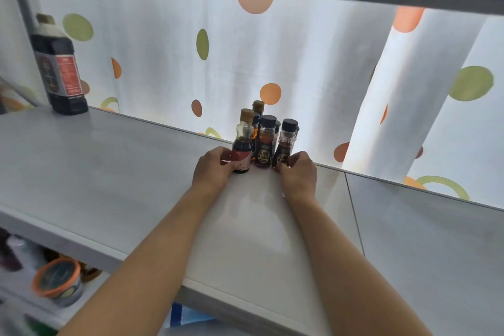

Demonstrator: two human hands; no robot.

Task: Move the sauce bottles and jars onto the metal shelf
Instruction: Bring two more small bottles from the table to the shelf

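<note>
Fingers of left hand [214,165] curled around gold-capped bottle [242,144]; fingers of right hand [298,169] pinching black-capped bottle [285,144]. Both upright in tight bottle cluster [263,139] at far edge of metal shelf [109,172]. Large dark sauce bottle [58,68] standing at far left corner. Beyond, dotted curtain [300,63].
</note>
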